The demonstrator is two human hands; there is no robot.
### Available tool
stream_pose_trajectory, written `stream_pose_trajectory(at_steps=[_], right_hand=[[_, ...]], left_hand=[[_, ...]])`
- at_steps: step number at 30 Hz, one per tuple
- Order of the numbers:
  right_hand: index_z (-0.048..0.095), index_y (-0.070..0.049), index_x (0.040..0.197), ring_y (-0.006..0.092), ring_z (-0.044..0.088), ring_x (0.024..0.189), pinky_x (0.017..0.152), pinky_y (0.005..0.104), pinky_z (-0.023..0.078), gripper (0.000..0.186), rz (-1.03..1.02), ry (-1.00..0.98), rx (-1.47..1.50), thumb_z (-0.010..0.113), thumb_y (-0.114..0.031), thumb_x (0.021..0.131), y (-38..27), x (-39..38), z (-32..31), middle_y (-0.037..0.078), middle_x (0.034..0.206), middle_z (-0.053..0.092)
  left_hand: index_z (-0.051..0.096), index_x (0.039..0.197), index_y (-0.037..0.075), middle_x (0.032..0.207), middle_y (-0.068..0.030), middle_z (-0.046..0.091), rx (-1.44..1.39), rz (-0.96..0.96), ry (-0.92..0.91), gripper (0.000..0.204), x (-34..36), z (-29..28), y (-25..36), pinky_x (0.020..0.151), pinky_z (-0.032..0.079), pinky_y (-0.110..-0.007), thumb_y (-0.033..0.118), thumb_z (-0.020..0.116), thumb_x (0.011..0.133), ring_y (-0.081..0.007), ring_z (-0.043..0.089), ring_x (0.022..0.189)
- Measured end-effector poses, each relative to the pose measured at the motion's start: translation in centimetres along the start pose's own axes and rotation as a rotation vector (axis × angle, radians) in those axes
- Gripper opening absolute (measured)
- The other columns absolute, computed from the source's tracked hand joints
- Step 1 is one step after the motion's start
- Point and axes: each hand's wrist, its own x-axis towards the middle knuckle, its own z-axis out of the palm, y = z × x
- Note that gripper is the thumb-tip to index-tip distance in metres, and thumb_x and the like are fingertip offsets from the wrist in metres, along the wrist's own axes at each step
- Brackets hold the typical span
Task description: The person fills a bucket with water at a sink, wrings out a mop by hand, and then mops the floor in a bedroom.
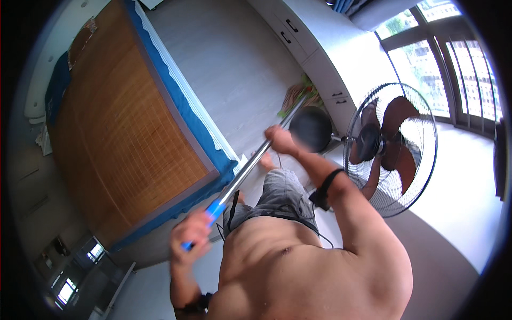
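A long mop pole of shiny metal runs slantwise across in front of my body. Its blue grip is at the lower left end, where my left hand is closed around it, slightly blurred. Higher on the bare metal, my right hand wraps the pole. At the far end, the mop head shows brownish strands and some green, on the floor beside the drawers. The round black fan base is close to the right hand and partly covers the view of the mop head.
A standing fan with brown blades is at my right. White drawer cabinets line the far right, near barred windows. On the left lies a bed with a brown woven mat and blue edging. Grey floor runs between.
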Motion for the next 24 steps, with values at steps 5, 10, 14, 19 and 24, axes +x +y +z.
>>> stream_pose_trajectory(at_steps=[5, 10, 14, 19, 24], right_hand=[[0.058, -0.007, 0.078, 0.0349, 0.055, 0.093, 0.078, 0.0404, 0.047, 0.01, 0.0, 0.404, 0.124, 0.057, -0.003, 0.069, 0.0, -0.5, 2.6, 0.012, 0.084, 0.06], [0.057, -0.006, 0.076, 0.0352, 0.054, 0.09, 0.078, 0.0408, 0.046, 0.009, -0.02, 0.496, 0.288, 0.06, -0.006, 0.068, -10.1, -2.4, 8.1, 0.012, 0.081, 0.059], [0.059, -0.007, 0.078, 0.035, 0.055, 0.09, 0.077, 0.0418, 0.047, 0.011, -0.045, 0.541, 0.368, 0.059, -0.004, 0.067, -18.6, -5.7, 13.0, 0.013, 0.084, 0.06], [0.058, -0.008, 0.079, 0.0363, 0.055, 0.089, 0.073, 0.0447, 0.047, 0.01, 0.049, 0.408, 0.5, 0.056, -0.005, 0.07, -24.9, -12.4, 17.2, 0.014, 0.085, 0.06], [0.056, -0.006, 0.075, 0.0371, 0.056, 0.086, 0.071, 0.0469, 0.045, 0.006, 0.116, 0.507, 0.493, 0.057, -0.004, 0.069, -26.1, -19.4, 22.0, 0.016, 0.081, 0.059]], left_hand=[[0.052, 0.064, 0.008, 0.073, -0.0069, 0.057, -0.034, 0.058, -0.071, 0.013, 2.0, -0.6, 0.6, 0.093, 0.042, -0.051, 0.008, 0.065, 0.065, -0.0271, 0.059, 0.08], [0.054, 0.058, 0.012, 0.057, -0.0007, 0.053, 0.19, 0.153, -0.219, 0.015, -1.9, -5.7, 7.1, 0.082, 0.043, -0.043, 0.017, 0.066, 0.062, -0.0205, 0.06, 0.064], [0.058, 0.059, 0.017, 0.06, 0.0046, 0.058, 0.259, 0.357, -0.674, 0.035, -3.5, -11.0, 12.7, 0.08, 0.039, -0.039, 0.044, 0.075, 0.074, -0.0126, 0.062, 0.067], [0.054, 0.067, 0.009, 0.057, -0.0033, 0.048, 0.063, 0.593, -0.879, 0.021, -4.5, -11.3, 14.9, 0.063, 0.037, -0.045, 0.024, 0.064, 0.078, -0.0201, 0.052, 0.055], [0.06, 0.064, 0.016, 0.062, 0.0039, 0.061, -0.122, 0.307, -1.066, 0.026, -6.9, -11.1, 12.3, 0.08, 0.041, -0.036, 0.03, 0.08, 0.074, -0.0129, 0.061, 0.068]])
